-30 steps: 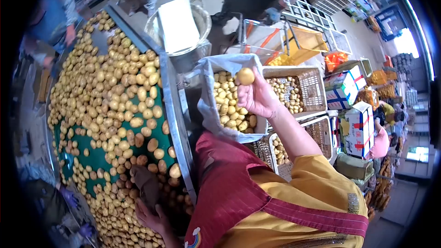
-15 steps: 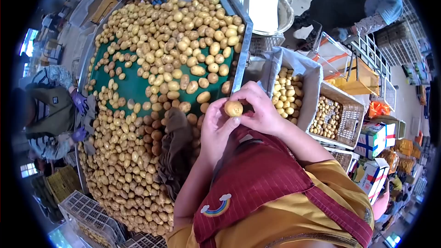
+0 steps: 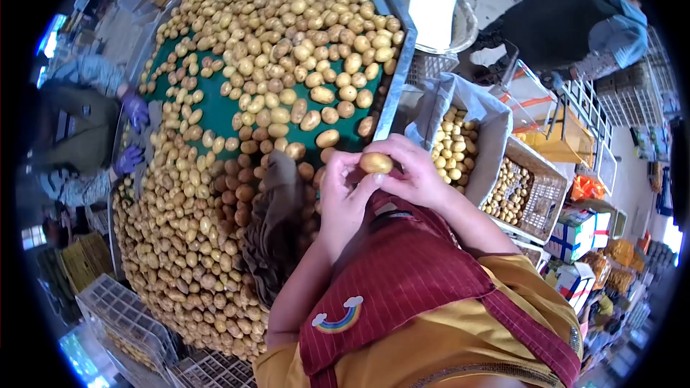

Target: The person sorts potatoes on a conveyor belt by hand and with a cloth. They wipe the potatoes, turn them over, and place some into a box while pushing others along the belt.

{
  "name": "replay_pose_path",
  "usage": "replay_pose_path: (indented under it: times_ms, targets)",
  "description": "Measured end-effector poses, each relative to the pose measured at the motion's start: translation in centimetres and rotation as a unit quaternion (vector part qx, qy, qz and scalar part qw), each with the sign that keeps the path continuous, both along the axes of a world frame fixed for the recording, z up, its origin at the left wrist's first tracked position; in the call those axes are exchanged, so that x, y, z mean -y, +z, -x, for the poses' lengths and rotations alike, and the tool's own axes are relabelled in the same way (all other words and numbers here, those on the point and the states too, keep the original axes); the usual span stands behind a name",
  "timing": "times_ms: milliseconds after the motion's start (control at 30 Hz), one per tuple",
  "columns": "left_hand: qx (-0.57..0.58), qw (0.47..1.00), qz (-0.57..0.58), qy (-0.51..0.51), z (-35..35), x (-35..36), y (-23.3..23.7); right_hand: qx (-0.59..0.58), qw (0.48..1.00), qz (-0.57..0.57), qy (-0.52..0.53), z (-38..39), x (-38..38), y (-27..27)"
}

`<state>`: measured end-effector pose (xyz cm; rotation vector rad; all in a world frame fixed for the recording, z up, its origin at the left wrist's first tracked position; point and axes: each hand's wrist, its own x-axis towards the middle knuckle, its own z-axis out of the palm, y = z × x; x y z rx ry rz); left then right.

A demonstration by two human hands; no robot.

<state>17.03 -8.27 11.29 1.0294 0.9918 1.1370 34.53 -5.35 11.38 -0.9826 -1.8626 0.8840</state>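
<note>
A yellow-brown potato point(image 3: 376, 163) is held between my two hands just in front of the apron. My left hand point(image 3: 341, 197) is closed, its thumb and fingertips at the potato's left side. From the other side my right hand point(image 3: 415, 174) pinches it, thumb underneath and fingers behind. Beyond the hands, many loose potatoes point(image 3: 287, 50) are spread over a sorting table with a green surface point(image 3: 212, 104). A dark brown cloth point(image 3: 277, 208) lies on the potatoes left of my left hand.
To my right stand a lined crate point(image 3: 485, 97) of potatoes and a plastic crate point(image 3: 546, 205) of smaller ones. A metal rim point(image 3: 399, 65) edges the table. Across it, a person's purple-gloved hands point(image 3: 133, 109) are at the potatoes. Another person point(image 3: 568, 21) is at the upper right.
The potato has been turned between my fingers and now shows a longer side. The view has shifted slightly. A blue-gloved hand at the table's far end has left the view.
</note>
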Motion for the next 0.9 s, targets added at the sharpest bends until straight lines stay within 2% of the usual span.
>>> replay_pose_path:
  times_ms: [67,133,200,233,267,333,400,433,500,533,567,600,667,733,767,800,867,900]
  targets:
    - [-0.029,0.999,0.009,-0.013,1.0,0.6,-0.9,0.021,0.999,-0.042,-0.022,-1.3,0.1,-1.4]
    - [-0.212,0.976,-0.047,0.011,3.1,1.9,-1.4,0.122,0.989,-0.013,-0.080,-4.7,1.1,-1.3]
    - [-0.408,0.907,-0.097,0.039,7.0,4.7,-1.9,0.226,0.959,-0.017,-0.170,-11.1,2.4,-4.4]
    - [-0.483,0.853,-0.172,0.099,8.8,6.4,-2.2,0.287,0.939,-0.007,-0.190,-14.6,3.4,-5.2]
    - [-0.552,0.813,-0.144,0.115,10.7,8.4,-1.8,0.386,0.893,0.103,-0.205,-18.3,4.8,-5.4]
    - [-0.682,0.718,-0.073,0.122,13.4,12.1,-0.6,0.567,0.774,0.143,-0.242,-27.0,7.7,-9.9]
    - [-0.751,0.639,0.010,0.168,15.0,14.9,-1.5,0.621,0.684,0.272,-0.268,-24.4,7.6,-5.2]
    - [-0.731,0.660,0.040,0.170,15.9,15.6,-2.3,0.560,0.755,0.212,-0.269,-24.1,7.1,-5.7]
    - [-0.684,0.703,0.094,0.167,17.2,16.7,-3.8,0.450,0.865,0.084,-0.206,-22.0,4.7,-7.4]
    - [-0.684,0.707,0.077,0.159,17.4,16.6,-4.0,0.379,0.904,0.089,-0.178,-16.9,2.5,-5.8]
    - [-0.683,0.712,0.058,0.151,17.4,16.3,-4.3,0.378,0.914,0.036,-0.144,-13.2,0.8,-5.4]
    - [-0.682,0.716,0.039,0.144,17.4,16.1,-4.5,0.318,0.940,0.047,-0.110,-9.3,-0.9,-4.5]
    - [-0.626,0.750,0.044,0.208,17.8,15.2,-3.4,0.276,0.959,-0.060,-0.035,-3.1,-4.6,-4.7]
    - [-0.486,0.831,0.051,0.267,19.4,15.6,-2.6,0.220,0.971,-0.089,0.035,1.8,-8.3,-6.2]
    - [-0.443,0.845,0.029,0.297,20.7,16.3,-2.9,0.233,0.967,-0.092,0.051,4.2,-9.8,-6.8]
    - [-0.463,0.822,0.055,0.326,20.3,15.8,-0.1,0.247,0.962,-0.095,0.067,6.3,-11.1,-7.4]
    - [-0.382,0.797,0.029,0.466,21.0,16.3,1.3,0.343,0.927,-0.127,0.080,9.3,-12.3,-9.1]
    - [-0.370,0.791,-0.010,0.488,21.2,16.0,1.9,0.370,0.918,-0.121,0.072,10.4,-12.9,-11.1]
